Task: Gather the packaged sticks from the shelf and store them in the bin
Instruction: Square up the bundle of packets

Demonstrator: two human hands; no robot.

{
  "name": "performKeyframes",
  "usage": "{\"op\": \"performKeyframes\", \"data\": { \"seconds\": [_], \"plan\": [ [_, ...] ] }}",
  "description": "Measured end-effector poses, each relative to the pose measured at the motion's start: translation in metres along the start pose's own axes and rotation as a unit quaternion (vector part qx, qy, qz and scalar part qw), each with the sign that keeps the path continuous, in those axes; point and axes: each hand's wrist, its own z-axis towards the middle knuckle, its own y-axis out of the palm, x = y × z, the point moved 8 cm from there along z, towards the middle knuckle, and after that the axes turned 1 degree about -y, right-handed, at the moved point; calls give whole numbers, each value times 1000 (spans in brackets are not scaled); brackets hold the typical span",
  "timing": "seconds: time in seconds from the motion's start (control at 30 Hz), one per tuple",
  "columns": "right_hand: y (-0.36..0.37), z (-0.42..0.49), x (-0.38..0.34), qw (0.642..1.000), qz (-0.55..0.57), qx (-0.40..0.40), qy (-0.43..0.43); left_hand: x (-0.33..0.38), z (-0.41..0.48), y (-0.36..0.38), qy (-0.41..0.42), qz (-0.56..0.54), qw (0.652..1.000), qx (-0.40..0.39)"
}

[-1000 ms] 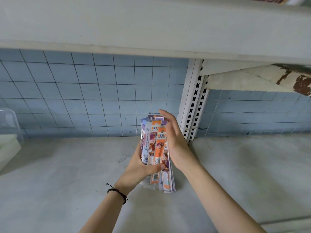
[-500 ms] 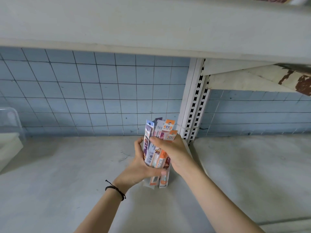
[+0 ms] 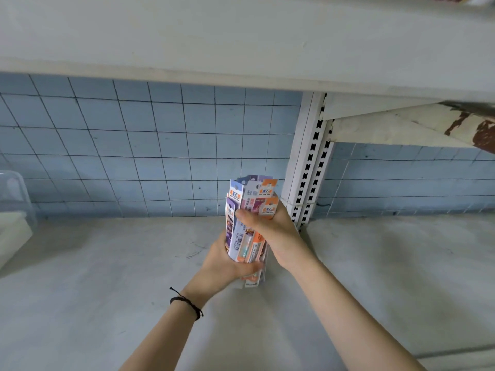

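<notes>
Standing upright in the middle of the view, the bundle of packaged sticks (image 3: 251,194) is clasped between both hands just above the pale shelf board (image 3: 107,277), close to the wire grid (image 3: 134,156) at the back and just left of the slotted white post (image 3: 308,167). Bare board stretches wide to the left and right of the bundle and toward the near edge; overhead, the upper shelf (image 3: 241,36) closes in, with a rust-stained bracket (image 3: 455,124) slanting down at the right. At the far left edge a clear plastic bin (image 3: 13,207) sits on the board, well apart from the hands and partly out of view. The left hand (image 3: 227,263), a dark cord bracelet (image 3: 187,303) on its wrist, grips the lower part of the bundle, its thumb laid across the front. The right hand (image 3: 270,228) wraps the upper part from the right, thumb pressed on the front and fingers curled behind, out of sight. The sticks run lengthwise up and down, their hang-tab ends pointing up and leaning a little toward the back; the lower ends jut out beneath the left hand, and whether they touch the board cannot be told.
</notes>
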Motion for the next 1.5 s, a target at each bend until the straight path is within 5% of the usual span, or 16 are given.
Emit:
{"op": "performKeyframes", "data": {
  "seconds": [0.23,0.73,1.17,1.5],
  "plan": [
    [-8,-8,35,999,-14,35,36,-16,-4,14,-18,-6,996,-84],
    [-3,-7,25,1000,0,23,8,-17,-3,9,17,44,999,27],
    [0,-12,31,999,1,-32,18,-31,-1,13,5,9,1000,-9],
    [-18,-1,22,997,40,46,41,0,7,21,-29,33,999,8]
  ]
}}
